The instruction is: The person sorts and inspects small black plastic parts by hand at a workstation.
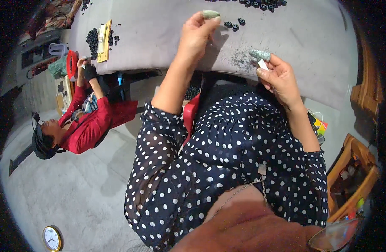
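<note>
My left hand (196, 37) is raised over the table, with thumb and index finger closed together. A pale green cover (211, 14) wraps its index fingertip. Whatever those fingers hold, if anything, is too small or hidden to make out. Just right of them lie a few small black ring-shaped parts (235, 27). My right hand (281, 80) pinches a small white flat piece (262, 64) near the table's front edge. Its index finger wears a green cover (260, 54) speckled with dark bits. Beside that fingertip, black crumbs (242, 59) are scattered on the cloth.
The grey-covered table (151, 38) bears more black parts (264, 4) at its far edge. On the left lie a yellow strip (104, 42) and a black heap (92, 42). A person in red (90, 126) works there beside a red basin (72, 63). A wooden frame (352, 180) stands at right.
</note>
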A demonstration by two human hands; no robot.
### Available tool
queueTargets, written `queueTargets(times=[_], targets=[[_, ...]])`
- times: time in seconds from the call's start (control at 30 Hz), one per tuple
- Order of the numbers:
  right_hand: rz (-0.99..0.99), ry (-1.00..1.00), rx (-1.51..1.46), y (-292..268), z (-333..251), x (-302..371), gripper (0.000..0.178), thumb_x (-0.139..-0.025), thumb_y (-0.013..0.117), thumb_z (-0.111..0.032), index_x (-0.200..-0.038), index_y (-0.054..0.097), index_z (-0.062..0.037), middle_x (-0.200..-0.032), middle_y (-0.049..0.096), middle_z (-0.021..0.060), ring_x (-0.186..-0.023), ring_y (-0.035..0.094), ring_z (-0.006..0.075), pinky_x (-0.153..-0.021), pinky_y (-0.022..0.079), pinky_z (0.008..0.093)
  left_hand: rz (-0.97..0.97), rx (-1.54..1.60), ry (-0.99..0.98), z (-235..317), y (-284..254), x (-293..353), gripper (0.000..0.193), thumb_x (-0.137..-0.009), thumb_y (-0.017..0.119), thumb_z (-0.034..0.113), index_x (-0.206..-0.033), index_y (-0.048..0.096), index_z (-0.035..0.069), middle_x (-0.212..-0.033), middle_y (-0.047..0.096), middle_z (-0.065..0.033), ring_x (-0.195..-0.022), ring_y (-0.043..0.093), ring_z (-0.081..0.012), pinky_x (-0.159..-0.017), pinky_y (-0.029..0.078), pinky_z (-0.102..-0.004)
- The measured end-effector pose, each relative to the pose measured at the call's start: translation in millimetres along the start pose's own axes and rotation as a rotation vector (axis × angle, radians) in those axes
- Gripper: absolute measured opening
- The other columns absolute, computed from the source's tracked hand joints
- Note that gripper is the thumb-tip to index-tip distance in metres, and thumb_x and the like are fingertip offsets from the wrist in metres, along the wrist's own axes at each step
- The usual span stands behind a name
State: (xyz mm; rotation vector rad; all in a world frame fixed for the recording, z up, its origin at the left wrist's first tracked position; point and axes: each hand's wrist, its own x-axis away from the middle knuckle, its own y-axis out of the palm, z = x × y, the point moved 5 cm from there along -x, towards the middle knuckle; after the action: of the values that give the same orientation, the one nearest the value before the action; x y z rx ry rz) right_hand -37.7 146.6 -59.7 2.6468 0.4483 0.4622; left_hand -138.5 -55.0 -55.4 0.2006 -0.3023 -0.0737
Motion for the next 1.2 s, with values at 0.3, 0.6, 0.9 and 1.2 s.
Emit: queueTargets(times=[0.3, 0.6, 0.9, 1.2], targets=[[0.052, -0.033, 0.024, -8.9, -0.6, -1.6, 0.034, -0.084, 0.064, -0.009, -0.116, 0.056, -0.0011, -0.078, 0.056, -0.0046, -0.055, 0.041, -0.0010, -0.046, 0.032, 0.0142, -0.110, -1.239, 0.537, 7.9, 21.9, -25.0, 0.026, -0.079, 0.069, 0.025, -0.089, 0.060, 0.002, -0.071, 0.059, -0.0128, -0.061, 0.055, -0.0214, -0.057, 0.043, -0.0339], [0.078, -0.017, 0.029, -12.2, -0.6, -6.7, 0.032, -0.085, 0.063, -0.009, -0.115, 0.056, -0.0011, -0.077, 0.057, -0.0041, -0.052, 0.041, -0.0012, -0.045, 0.032, 0.0135, -0.110, -0.823, 0.365, -1.0, 16.8, 12.5, 0.019, -0.087, 0.061, 0.019, -0.091, 0.057, 0.001, -0.083, 0.064, -0.0068, -0.062, 0.052, -0.0142, -0.057, 0.043, -0.0293], [0.086, -0.033, 0.030, -14.5, 4.6, -5.7, 0.032, -0.085, 0.063, -0.010, -0.115, 0.056, -0.0003, -0.076, 0.058, -0.0031, -0.050, 0.041, -0.0005, -0.043, 0.031, 0.0136, -0.328, 0.468, -0.210, -27.3, 30.2, 73.3, 0.026, -0.093, 0.051, 0.017, -0.113, 0.052, 0.001, -0.098, 0.058, -0.0090, -0.067, 0.047, -0.0097, -0.059, 0.040, -0.0232], [0.093, -0.055, 0.043, -11.8, 4.4, -0.3, 0.032, -0.085, 0.063, -0.011, -0.114, 0.056, -0.0004, -0.073, 0.057, -0.0034, -0.049, 0.042, 0.0001, -0.041, 0.030, 0.0145, -0.335, 0.578, -0.268, -29.7, 36.1, 92.5, 0.029, -0.094, 0.045, 0.016, -0.115, 0.053, -0.003, -0.097, 0.060, -0.0110, -0.071, 0.049, -0.0133, -0.064, 0.042, -0.0270]])
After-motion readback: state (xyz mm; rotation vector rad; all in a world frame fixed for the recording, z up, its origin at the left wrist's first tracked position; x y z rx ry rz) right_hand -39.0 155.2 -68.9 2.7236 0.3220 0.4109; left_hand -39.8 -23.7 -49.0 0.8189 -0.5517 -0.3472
